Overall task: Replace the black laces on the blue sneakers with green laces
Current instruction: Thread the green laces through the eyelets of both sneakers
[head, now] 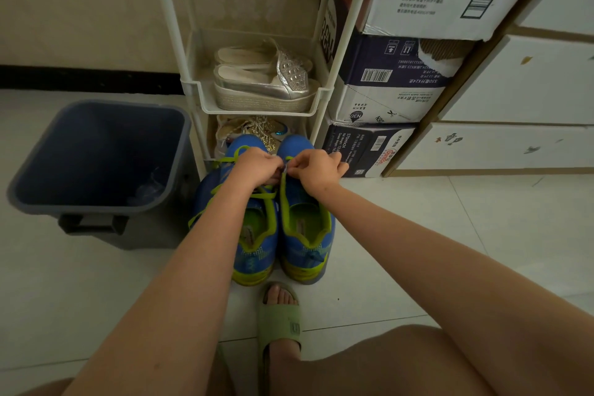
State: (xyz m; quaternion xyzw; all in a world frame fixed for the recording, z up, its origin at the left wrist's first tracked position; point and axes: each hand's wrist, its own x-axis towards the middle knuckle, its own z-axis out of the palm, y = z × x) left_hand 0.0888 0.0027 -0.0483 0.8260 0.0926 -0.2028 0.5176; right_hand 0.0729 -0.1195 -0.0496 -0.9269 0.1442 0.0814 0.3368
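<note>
One foot in a green slide sandal [279, 325] stands on the pale tiled floor [401, 235], nearest the camera. Just beyond its toes is the pair of blue sneakers, side by side and touching, heels toward the person and toes toward the shelf rack. The left sneaker [254, 254] carries a green lace [266, 194] across its tongue, with loose loops trailing off its outer side. No black lace shows on either shoe.

Both arms reach to the toe end. The left hand [257, 167] and right hand [316, 169] meet over the lowest eyelets of the right sneaker [305, 247], fingers curled and pinching a second green lace there. A strand of it seems to run back along the shoe's opening.

By my reading the black laces are out and the left shoe is threaded but untied. The right shoe looks barely begun: threading upward, then tying both, remains.

Beyond stands the white rack [193, 87] holding silver sandals [266, 87], with stacked boxes [385, 96] to its right and a dark bin [96, 210] on the floor to its left.
</note>
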